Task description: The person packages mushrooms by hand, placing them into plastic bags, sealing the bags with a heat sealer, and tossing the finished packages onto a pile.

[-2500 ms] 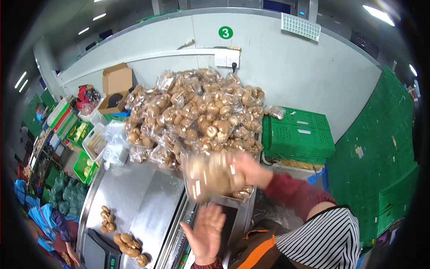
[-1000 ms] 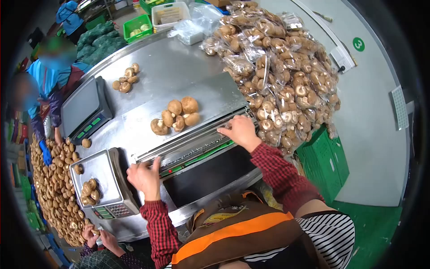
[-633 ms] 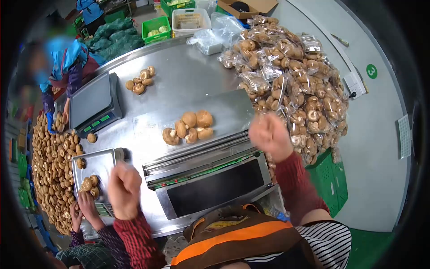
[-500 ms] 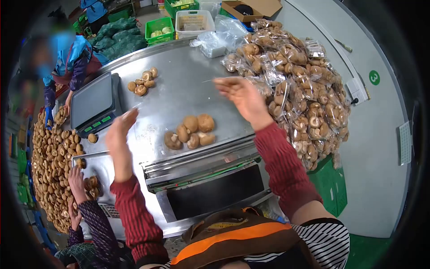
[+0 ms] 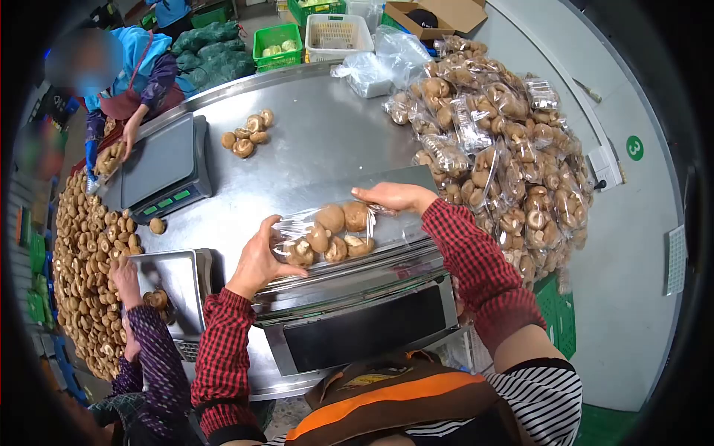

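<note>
A cluster of several brown mushrooms (image 5: 331, 218) lies on the steel table in front of me with clear plastic film (image 5: 297, 223) over it. My left hand (image 5: 256, 256) grips the film at the left end of the cluster, its thumb stretched along the near side. At the right end, my right hand (image 5: 399, 198) pinches the gathered film, fingers partly hidden beneath. Just below sits the film wrapping machine (image 5: 372, 320), with a black plate and metal rollers. A smaller group of loose mushrooms (image 5: 245, 135) rests farther back on the table.
Wrapped mushroom packs (image 5: 513, 149) are heaped at the right. Two scales (image 5: 160, 167) and a big pile of loose mushrooms (image 5: 89, 260) stand at the left. A co-worker (image 5: 134, 74) holds mushrooms in film; another person's hand (image 5: 125, 282) reaches to the pile. Crates (image 5: 338, 33) stand behind.
Both my hands came down and inward from above the table onto the mushrooms. Film now covers the cluster, held at both ends. The co-worker's hands rose slightly beside the scale.
</note>
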A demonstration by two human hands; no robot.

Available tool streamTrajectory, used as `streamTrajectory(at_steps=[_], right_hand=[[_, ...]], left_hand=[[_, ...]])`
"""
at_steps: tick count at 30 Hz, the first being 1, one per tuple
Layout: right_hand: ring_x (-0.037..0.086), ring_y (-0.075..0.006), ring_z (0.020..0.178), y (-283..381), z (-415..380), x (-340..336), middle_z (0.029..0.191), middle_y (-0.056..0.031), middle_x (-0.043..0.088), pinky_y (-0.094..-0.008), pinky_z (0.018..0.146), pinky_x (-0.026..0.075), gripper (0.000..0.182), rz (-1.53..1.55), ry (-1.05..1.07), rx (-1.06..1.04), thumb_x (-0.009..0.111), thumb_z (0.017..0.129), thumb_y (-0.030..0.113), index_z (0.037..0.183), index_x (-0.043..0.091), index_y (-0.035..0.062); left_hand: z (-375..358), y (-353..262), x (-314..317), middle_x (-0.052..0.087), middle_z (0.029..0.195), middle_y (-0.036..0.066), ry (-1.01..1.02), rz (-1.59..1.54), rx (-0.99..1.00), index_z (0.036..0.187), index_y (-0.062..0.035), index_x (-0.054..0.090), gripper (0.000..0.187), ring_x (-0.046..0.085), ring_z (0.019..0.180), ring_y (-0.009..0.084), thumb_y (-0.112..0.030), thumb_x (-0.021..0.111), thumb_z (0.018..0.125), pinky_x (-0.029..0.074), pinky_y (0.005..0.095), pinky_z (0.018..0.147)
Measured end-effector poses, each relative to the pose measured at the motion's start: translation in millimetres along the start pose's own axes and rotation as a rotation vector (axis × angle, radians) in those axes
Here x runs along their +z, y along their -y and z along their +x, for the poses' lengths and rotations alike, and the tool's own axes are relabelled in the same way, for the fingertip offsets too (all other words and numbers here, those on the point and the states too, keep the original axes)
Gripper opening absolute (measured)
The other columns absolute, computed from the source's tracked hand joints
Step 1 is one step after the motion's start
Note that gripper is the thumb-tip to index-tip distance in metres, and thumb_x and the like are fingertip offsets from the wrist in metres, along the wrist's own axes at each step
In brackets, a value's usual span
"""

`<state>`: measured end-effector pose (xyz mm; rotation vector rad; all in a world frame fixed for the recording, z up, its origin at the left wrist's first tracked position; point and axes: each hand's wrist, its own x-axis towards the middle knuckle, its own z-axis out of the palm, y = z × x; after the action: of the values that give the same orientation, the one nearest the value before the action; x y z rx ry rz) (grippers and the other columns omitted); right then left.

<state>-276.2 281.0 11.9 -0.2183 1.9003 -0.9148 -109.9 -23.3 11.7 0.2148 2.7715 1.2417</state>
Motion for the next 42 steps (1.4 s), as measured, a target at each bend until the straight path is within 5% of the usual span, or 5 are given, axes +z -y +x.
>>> streamTrajectory(at_steps=[8,21,37,40,42], right_hand=[[0.063,-0.0198,0.092,-61,-21,26,0.1,-0.0097,0.063,-0.0324,0.082,0.052,0.04,-0.042,-0.171,-0.421,0.062,0.095,0.035,0.107,0.068,-0.003],[0.065,-0.0294,0.108,-78,-185,166,0.125,-0.0137,0.056,-0.0379,0.075,0.061,0.039,0.984,-0.202,-0.227,0.039,0.106,0.029,0.129,0.044,-0.002],[0.055,-0.0259,0.056,-260,-157,329,0.065,-0.0182,0.056,-0.0381,0.056,0.043,0.032,0.312,-1.623,0.147,0.054,0.099,0.025,0.08,0.054,-0.0006],[0.063,-0.0219,0.078,-272,-99,367,0.086,-0.0128,0.066,-0.0363,0.069,0.048,0.022,1.274,-1.399,-0.197,0.052,0.099,0.022,0.092,0.058,0.0022],[0.063,-0.0209,0.085,-239,-142,363,0.091,-0.0119,0.065,-0.0352,0.075,0.049,0.018,0.456,-1.157,-0.486,0.054,0.097,0.02,0.1,0.058,0.0025]], left_hand=[[-22,38,-15,0.062,0.103,0.008,0.025,-0.474,-0.218,0.102,0.0048,0.069,0.025,0.058,0.102,0.021,-0.016,0.07,0.088,0.046,0.032,0.091],[-114,-53,23,0.045,0.051,-0.003,-0.072,-0.5,-0.551,0.068,-0.0016,0.058,0.042,0.038,0.04,0.0042,-0.03,0.056,0.1,0.029,0.0239,0.036],[-136,-27,170,0.056,0.062,0.012,-0.382,0.469,0.272,0.06,-0.0057,0.052,0.036,0.056,0.056,0.0325,-0.021,0.07,0.089,0.045,0.0439,0.052],[-126,-39,186,0.058,0.066,0.009,-0.217,0.374,0.251,0.062,-0.0059,0.054,0.034,0.056,0.058,0.0278,-0.021,0.072,0.087,0.046,0.0396,0.055],[-128,-14,203,0.064,0.081,0.007,0.006,-0.062,-0.04,0.077,-0.0061,0.061,0.021,0.06,0.07,0.0223,-0.02,0.068,0.09,0.048,0.0365,0.064]])
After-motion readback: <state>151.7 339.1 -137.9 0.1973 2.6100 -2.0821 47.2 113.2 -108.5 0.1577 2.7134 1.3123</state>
